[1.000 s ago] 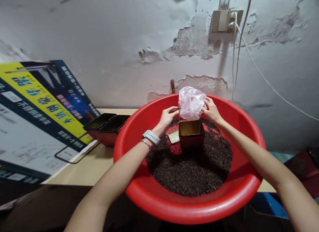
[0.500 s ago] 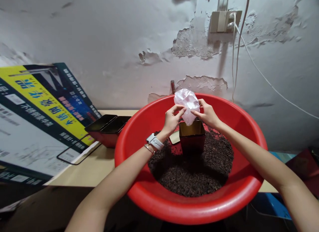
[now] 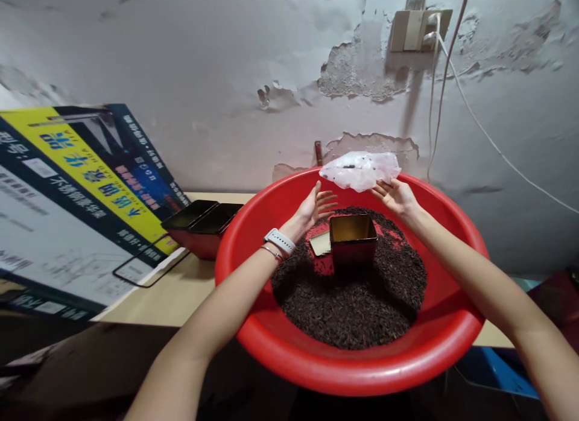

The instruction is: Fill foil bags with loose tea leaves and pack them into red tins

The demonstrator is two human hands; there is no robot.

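Note:
My right hand (image 3: 397, 199) pinches the lower right edge of a thin, clear plastic bag (image 3: 362, 169), stretched out sideways over the back of a red basin (image 3: 357, 373). A few dark specks cling to the bag. To its lower left is my left hand (image 3: 315, 205), fingers spread and holding nothing, with a pale watch on the wrist. Below both hands stands an open square tin (image 3: 353, 243), dark red outside and gold inside. It rests among dark, dry bits like loose tea leaves (image 3: 348, 318). A small pale lid-like piece (image 3: 321, 244) lies against the tin's left side.
Two more open dark tins (image 3: 201, 219) stand left of the basin on a light wooden board (image 3: 181, 297), beside a black wire loop (image 3: 145, 270). A large printed carton (image 3: 76, 210) leans at far left. White cords hang from a wall socket (image 3: 418, 30).
The bag was bunched between both hands; now it is spread sideways, farther right. My left hand has let go and opened. My right hand has moved right with the bag.

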